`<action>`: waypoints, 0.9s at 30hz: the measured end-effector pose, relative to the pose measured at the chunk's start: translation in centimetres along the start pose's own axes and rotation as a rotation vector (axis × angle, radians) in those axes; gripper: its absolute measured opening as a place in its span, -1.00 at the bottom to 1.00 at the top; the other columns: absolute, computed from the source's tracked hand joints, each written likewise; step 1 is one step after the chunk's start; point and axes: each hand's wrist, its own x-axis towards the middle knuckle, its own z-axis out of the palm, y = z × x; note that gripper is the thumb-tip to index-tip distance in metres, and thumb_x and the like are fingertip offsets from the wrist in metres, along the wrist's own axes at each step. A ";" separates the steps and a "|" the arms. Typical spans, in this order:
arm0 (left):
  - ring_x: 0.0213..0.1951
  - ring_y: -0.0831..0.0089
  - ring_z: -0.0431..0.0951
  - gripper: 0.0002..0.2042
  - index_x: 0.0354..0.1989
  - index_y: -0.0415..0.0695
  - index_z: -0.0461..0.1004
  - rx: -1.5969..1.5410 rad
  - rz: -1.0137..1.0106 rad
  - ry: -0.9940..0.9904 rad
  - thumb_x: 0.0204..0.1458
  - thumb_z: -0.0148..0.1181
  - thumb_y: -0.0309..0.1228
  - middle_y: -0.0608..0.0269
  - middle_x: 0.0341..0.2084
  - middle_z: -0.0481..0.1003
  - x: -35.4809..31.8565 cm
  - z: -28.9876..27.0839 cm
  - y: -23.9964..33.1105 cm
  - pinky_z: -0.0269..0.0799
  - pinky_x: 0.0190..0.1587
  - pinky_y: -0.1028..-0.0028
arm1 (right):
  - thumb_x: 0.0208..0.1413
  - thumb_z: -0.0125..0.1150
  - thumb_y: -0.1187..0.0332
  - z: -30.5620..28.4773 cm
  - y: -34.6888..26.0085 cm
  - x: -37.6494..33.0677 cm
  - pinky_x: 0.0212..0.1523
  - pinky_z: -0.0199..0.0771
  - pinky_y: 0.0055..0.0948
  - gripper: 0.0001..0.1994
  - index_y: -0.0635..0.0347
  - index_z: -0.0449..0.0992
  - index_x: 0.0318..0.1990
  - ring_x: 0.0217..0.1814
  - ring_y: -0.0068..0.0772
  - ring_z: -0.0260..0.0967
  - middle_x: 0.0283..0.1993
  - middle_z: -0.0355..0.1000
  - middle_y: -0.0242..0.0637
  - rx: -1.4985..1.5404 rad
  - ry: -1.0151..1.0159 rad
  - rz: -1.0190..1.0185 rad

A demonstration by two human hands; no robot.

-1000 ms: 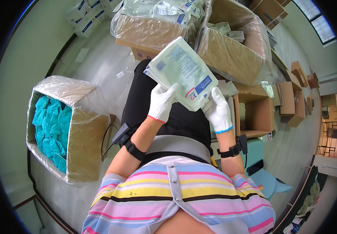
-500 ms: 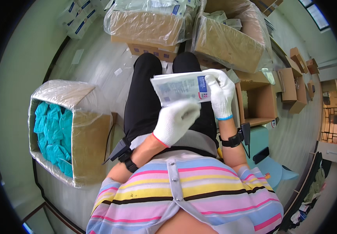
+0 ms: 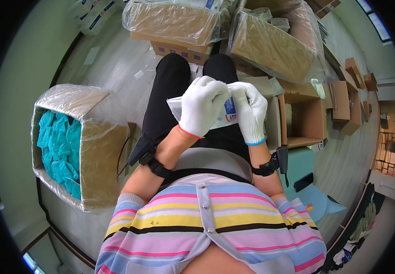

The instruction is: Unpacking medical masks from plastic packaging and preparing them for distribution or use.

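A flat printed plastic packet (image 3: 231, 112), white with a blue panel, is held over my lap. My left hand (image 3: 203, 107), in a white knit glove with a red cuff edge, covers its middle, fingers pinched at the top edge. My right hand (image 3: 251, 112), gloved in white with a blue cuff edge, pinches the upper right corner. The fingertips of both hands almost meet there. One corner of the packet sticks out left of my left hand; most of its face is hidden behind that hand.
At the left, a plastic-lined carton (image 3: 104, 160) holds teal folded bundles (image 3: 59, 150). Two plastic-lined cartons stand ahead, the right one (image 3: 270, 48) with packets inside. An open cardboard box (image 3: 305, 121) is at my right, near a light-blue stool (image 3: 300, 166) bearing a phone (image 3: 304, 181).
My left hand has moved up from below the packet onto its top edge, beside my right hand, and now covers much of it. The right hand has shifted slightly down.
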 end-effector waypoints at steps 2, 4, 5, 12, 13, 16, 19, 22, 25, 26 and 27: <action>-0.41 0.20 0.51 -0.91 -0.47 -0.19 0.54 -0.074 -0.034 -0.069 -0.19 0.29 -0.60 0.14 -0.51 0.47 1.0 0.1 0.4 0.44 -0.32 0.35 | 0.24 0.19 0.25 -0.3 -0.3 0.4 -0.28 0.38 -0.60 -0.75 0.30 0.57 -0.28 -0.35 -0.69 0.33 -0.40 0.48 -0.44 -0.023 -0.014 -0.010; -0.42 0.20 0.50 -0.91 -0.46 -0.19 0.54 -0.106 -0.027 -0.097 -0.18 0.28 -0.61 0.14 -0.52 0.46 1.8 0.5 0.9 0.43 -0.34 0.35 | 0.25 0.19 0.27 -0.9 -0.4 0.6 -0.33 0.34 -0.63 -0.76 0.30 0.55 -0.31 -0.39 -0.74 0.26 -0.45 0.42 -0.51 0.004 0.019 0.055; -0.44 0.20 0.50 -0.92 -0.46 -0.19 0.53 -0.143 -0.021 -0.128 -0.16 0.26 -0.61 0.14 -0.52 0.45 2.2 0.7 1.2 0.43 -0.36 0.36 | 0.25 0.20 0.28 -1.1 -0.7 0.8 -0.38 0.27 -0.68 -0.76 0.30 0.54 -0.34 -0.41 -0.79 0.20 -0.47 0.37 -0.55 -0.015 0.025 0.043; -0.28 0.10 0.47 -0.69 -0.37 -0.11 0.48 -0.139 0.333 -0.311 -0.41 0.32 -0.54 0.16 -0.35 0.44 1.9 2.8 3.4 0.46 -0.25 0.27 | 0.25 0.16 0.29 -2.2 3.7 2.4 -0.49 0.18 -0.70 -0.75 0.22 0.53 -0.44 -0.47 -0.83 0.21 -0.51 0.39 -0.57 0.234 -0.172 0.081; -0.27 0.09 0.47 -0.69 -0.38 -0.12 0.47 -0.095 0.373 -0.356 -0.41 0.34 -0.53 0.14 -0.33 0.44 1.9 3.1 3.7 0.46 -0.24 0.26 | 0.24 0.16 0.30 -2.5 4.1 3.1 -0.50 0.18 -0.69 -0.74 0.21 0.51 -0.48 -0.49 -0.83 0.21 -0.52 0.38 -0.57 0.357 -0.210 0.259; -0.30 0.06 0.46 -0.82 -0.37 -0.19 0.45 -0.197 0.134 -0.327 -0.19 0.26 -0.59 0.07 -0.44 0.42 1.7 2.6 2.6 0.43 -0.26 0.25 | 0.22 0.18 0.30 -3.1 4.0 3.8 -0.52 0.18 -0.64 -0.72 0.21 0.47 -0.54 -0.50 -0.81 0.21 -0.56 0.34 -0.59 0.310 -0.165 0.369; -0.44 0.33 0.51 -0.91 -0.31 -0.23 0.41 -0.248 -0.179 -0.360 0.02 0.15 -0.64 0.13 -0.52 0.42 1.8 2.1 1.3 0.43 -0.35 0.44 | 0.19 0.20 0.28 -2.7 3.4 4.0 -0.53 0.23 -0.44 -0.71 0.25 0.48 -0.54 -0.58 -0.62 0.27 -0.63 0.35 -0.45 0.056 -0.066 0.237; -0.47 0.60 0.40 -0.94 -0.35 -0.25 0.37 -0.481 -0.497 -0.389 0.08 0.09 -0.66 0.31 -0.57 0.37 1.3 1.3 1.9 0.36 -0.39 0.54 | 0.13 0.18 0.20 -2.9 4.1 5.2 -0.46 0.30 -0.17 -0.71 0.22 0.54 -0.52 -0.50 0.07 0.35 -0.56 0.38 0.01 -0.331 -0.016 -0.055; -0.50 0.65 0.32 -0.92 -0.41 -0.26 0.33 -0.493 -0.515 -0.398 0.05 0.06 -0.68 0.37 -0.57 0.31 -0.7 -1.0 2.2 0.26 -0.45 0.58 | 0.11 0.18 0.16 -3.3 7.0 6.3 -0.44 0.31 -0.12 -0.66 0.24 0.52 -0.55 -0.46 0.13 0.35 -0.54 0.40 0.03 -0.368 0.072 0.020; -0.51 0.65 0.32 -0.93 -0.41 -0.25 0.34 -0.595 -0.671 -0.400 0.05 0.07 -0.67 0.36 -0.56 0.34 -0.7 -2.7 3.7 0.24 -0.46 0.61 | 0.11 0.18 0.13 -3.5 7.7 6.5 -0.41 0.31 -0.10 -0.64 0.24 0.52 -0.56 -0.44 0.14 0.36 -0.52 0.41 0.05 -0.405 0.082 0.031; -0.53 0.66 0.32 -0.94 -0.39 -0.25 0.35 -0.620 -0.765 -0.408 0.06 0.06 -0.66 0.34 -0.57 0.35 -1.4 -4.4 4.0 0.22 -0.48 0.62 | 0.11 0.18 0.13 -3.7 8.2 6.5 -0.41 0.31 -0.10 -0.64 0.24 0.52 -0.56 -0.44 0.14 0.36 -0.52 0.41 0.05 -0.402 0.090 0.041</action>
